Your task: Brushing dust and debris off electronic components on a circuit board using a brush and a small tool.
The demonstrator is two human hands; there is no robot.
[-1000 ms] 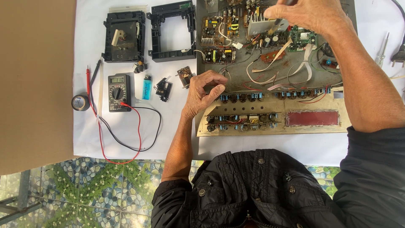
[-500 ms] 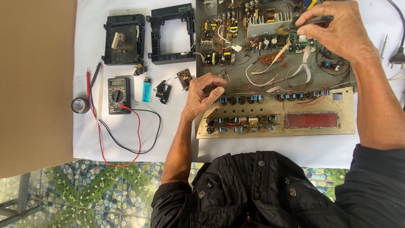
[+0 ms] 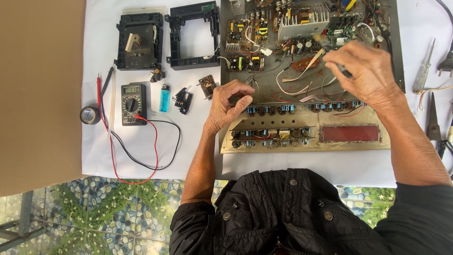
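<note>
Head view, steeply down, probably near.

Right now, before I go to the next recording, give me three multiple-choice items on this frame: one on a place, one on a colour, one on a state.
1. Where is the multimeter?
A. left of the lighter
B. inside the chassis
C. right of the pliers

2. What colour is the lighter?
A. red
B. blue
C. yellow

3. What is the right hand doing?
A. lying flat and empty
B. holding a thin dark tool over the chassis
C. gripping the tape roll

Answers: 1 A, it lies on the white sheet just left of the lighter. 2 B, its body is light blue. 3 B, the fingers close round a tool above the boards.
</note>
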